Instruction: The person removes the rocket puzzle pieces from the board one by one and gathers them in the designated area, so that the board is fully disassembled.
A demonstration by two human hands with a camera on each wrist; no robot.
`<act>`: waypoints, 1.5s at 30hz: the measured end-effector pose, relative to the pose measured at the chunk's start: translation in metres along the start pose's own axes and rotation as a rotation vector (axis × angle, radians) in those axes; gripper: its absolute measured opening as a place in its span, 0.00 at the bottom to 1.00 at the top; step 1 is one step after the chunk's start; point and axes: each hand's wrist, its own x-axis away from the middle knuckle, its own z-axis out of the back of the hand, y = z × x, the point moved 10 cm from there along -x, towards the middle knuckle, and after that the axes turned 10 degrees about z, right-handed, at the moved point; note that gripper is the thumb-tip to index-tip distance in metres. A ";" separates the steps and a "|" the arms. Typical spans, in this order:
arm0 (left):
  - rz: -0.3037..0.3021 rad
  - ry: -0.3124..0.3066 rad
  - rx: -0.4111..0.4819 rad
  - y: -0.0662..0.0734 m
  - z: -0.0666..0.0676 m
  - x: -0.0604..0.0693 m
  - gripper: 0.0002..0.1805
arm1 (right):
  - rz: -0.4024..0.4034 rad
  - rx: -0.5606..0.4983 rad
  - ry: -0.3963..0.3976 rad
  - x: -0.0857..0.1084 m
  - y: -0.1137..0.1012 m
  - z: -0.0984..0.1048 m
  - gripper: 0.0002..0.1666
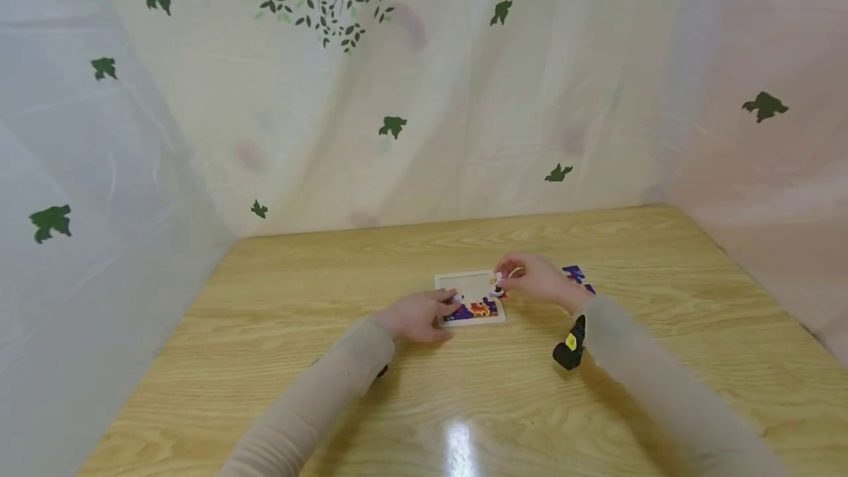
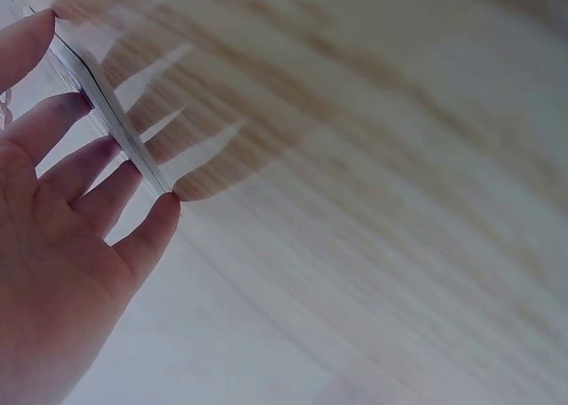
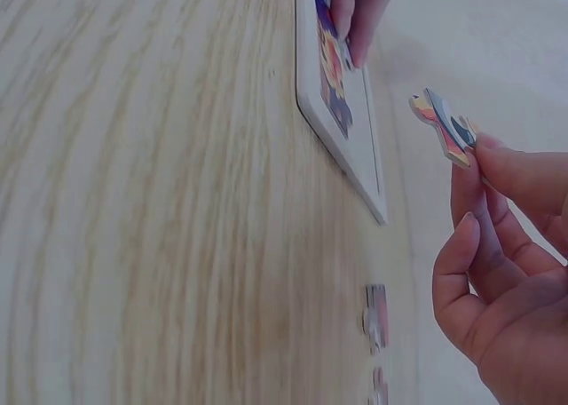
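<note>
A small white-framed jigsaw tray (image 1: 472,321) lies on the table, its lower part filled with purple and orange picture pieces (image 1: 478,308). My left hand (image 1: 419,315) rests at the tray's left side, fingers reaching over the frame and onto the pieces. In the left wrist view, the left fingertips (image 2: 164,205) touch the tray's edge (image 2: 115,116), fairly straight. Between thumb and fingers, my right hand (image 1: 539,282) pinches a jigsaw piece (image 3: 444,128) above the tray's right side. That piece is tilted and apart from the tray in the right wrist view.
Loose jigsaw pieces (image 1: 573,273) lie on the wooden table (image 1: 278,315), right of the tray and partly hidden by the right hand. A black wrist camera (image 1: 570,348) hangs beneath the right sleeve. A leaf-printed curtain (image 1: 464,94) encloses the table's back and sides.
</note>
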 end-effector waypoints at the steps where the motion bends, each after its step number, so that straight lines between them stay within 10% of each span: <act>1: 0.001 0.002 -0.001 0.000 0.001 0.001 0.32 | 0.003 -0.003 -0.001 0.001 0.000 0.003 0.10; 45: 0.035 -0.022 -0.064 0.001 -0.001 0.008 0.32 | -0.050 0.072 -0.132 0.053 0.043 0.047 0.13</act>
